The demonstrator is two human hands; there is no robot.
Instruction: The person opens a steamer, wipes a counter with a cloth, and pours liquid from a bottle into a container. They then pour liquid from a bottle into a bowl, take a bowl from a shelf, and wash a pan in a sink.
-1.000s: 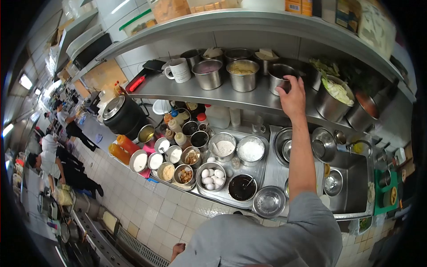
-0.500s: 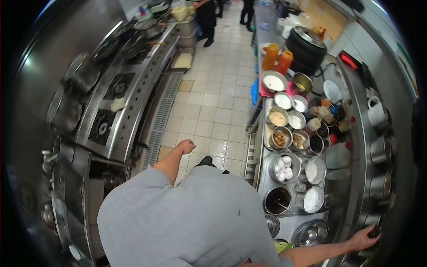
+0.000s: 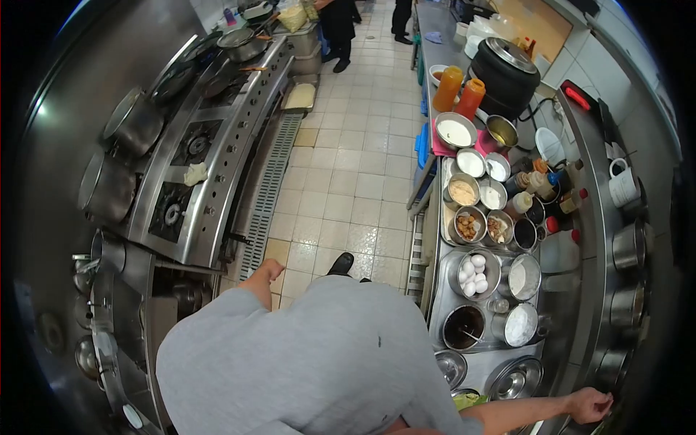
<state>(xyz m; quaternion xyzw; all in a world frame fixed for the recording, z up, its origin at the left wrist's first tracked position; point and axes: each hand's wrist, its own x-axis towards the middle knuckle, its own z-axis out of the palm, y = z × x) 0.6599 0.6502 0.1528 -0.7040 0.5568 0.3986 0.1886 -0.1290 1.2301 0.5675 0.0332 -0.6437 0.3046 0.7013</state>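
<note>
My left hand point(image 3: 272, 269) hangs over the tiled floor beside the stove side, its fingers curled into a loose fist with nothing visible in it. At the lower right, my right hand point(image 3: 589, 405) reaches toward the wall shelf point(image 3: 589, 304), just below a metal pot point(image 3: 613, 365). Its fingers are bent together; anything between them is too small to make out. Nested metal bowls point(image 3: 515, 378) lie left of my right forearm. Above them on the counter stand a dark sauce pot point(image 3: 463, 326), a bowl of eggs point(image 3: 475, 277) and a pot of white powder point(image 3: 519, 324).
A stove point(image 3: 199, 163) with pots lines the left side, with a floor grate point(image 3: 272, 181) beside it. Orange bottles point(image 3: 448, 88), a black soup warmer point(image 3: 505, 76) and several filled bowls stand on the right counter. Two people in dark clothes point(image 3: 338, 32) are at the far end.
My left hand has dropped back toward my body and to the left. My right hand has moved down, away from the dark pot on the shelf. The view has shifted slightly.
</note>
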